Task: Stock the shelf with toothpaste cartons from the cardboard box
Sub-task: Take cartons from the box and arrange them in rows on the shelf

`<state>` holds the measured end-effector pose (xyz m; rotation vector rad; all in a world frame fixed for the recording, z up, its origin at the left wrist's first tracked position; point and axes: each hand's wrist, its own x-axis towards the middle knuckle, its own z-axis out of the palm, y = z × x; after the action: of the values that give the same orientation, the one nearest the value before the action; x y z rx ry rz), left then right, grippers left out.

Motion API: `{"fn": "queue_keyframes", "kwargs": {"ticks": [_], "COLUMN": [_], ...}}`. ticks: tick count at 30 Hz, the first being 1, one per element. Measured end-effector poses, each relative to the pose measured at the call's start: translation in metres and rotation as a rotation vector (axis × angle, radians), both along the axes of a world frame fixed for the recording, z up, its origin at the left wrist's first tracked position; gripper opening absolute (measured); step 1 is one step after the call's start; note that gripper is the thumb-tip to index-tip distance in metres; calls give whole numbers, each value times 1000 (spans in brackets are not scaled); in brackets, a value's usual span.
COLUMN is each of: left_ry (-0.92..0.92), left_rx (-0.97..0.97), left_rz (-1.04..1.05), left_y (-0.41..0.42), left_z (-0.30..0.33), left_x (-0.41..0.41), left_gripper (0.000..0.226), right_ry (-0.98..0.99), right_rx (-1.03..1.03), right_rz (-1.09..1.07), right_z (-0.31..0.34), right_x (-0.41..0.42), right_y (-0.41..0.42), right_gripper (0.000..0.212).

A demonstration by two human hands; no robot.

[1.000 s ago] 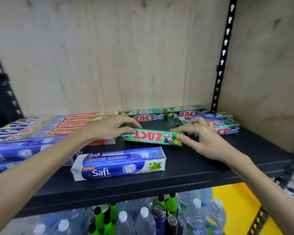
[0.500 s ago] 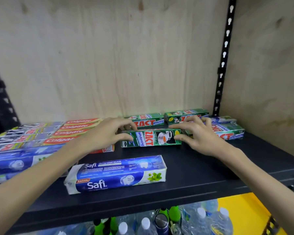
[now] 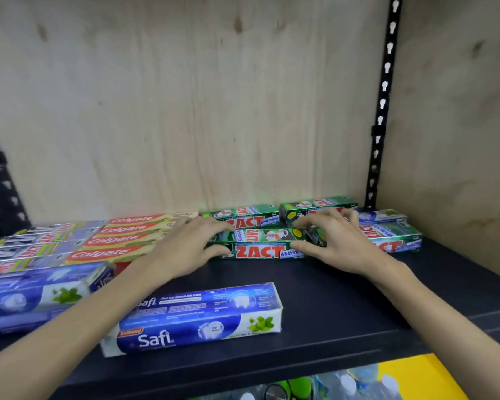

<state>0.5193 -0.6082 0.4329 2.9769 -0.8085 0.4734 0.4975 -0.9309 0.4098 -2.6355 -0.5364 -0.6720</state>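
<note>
I read "ZACT Whitening" on the green carton (image 3: 257,251), "Colgate" on red cartons (image 3: 127,238) left of it, "Safi" on the blue carton (image 3: 197,319) nearer me.

Behind the stock you see a plywood back panel (image 3: 185,111) and a black slotted upright (image 3: 383,105). Below, blurred bottles (image 3: 300,385) stand beside a yellow surface (image 3: 433,379).

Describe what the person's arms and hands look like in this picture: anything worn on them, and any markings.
Both forearms are bare as far as the picture shows: no sleeves in view. The left hand and the right hand wear no gloves, and no rings, watch or bracelets show on the fingers or wrists. No markings are visible.
</note>
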Motion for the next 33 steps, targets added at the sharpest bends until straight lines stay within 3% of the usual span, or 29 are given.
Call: {"fn": "queue_keyframes", "kwargs": {"ticks": [6,9,13,17,18,21,25,29,31,33], "left_ry": [-186,30,269,526,534,484,485,177,6,-56], "left_rx": [-151,-371,-482,-535,-488,-303,-204,-86,-50,-96], "left_rz": [100,107,77,51,46,-3,-32,46,138,233], "left_y": [-20,-43,-59,-52,-48,-36,-20,-11,-8,-6], "left_z": [12,14,17,19,18,18,27,34,31,24], "left_x": [-12,-28,-48,-52,-50,-41,-27,-7,2,9], "left_gripper": [18,9,37,81,89,88,70,70,68,63], "right_ry": [-106,-161,-169,-53,-21,38,-189,-106,-5,70], "right_rx": [9,-27,-55,43,4,-46,-40,-81,-103,-56], "right_rz": [-129,-261,-214,151,209,221,-28,-197,-221,-183], "right_z": [-4,-6,-9,-13,-15,-16,-6,15,24,29], "right_x": [-44,-61,-71,-70,-68,-59,-36,5,27,45], "right_y": [14,38,59,62,62,59,50,47,45,42], "right_gripper": [75,80,79,26,24,46,29,45,44,44]}}
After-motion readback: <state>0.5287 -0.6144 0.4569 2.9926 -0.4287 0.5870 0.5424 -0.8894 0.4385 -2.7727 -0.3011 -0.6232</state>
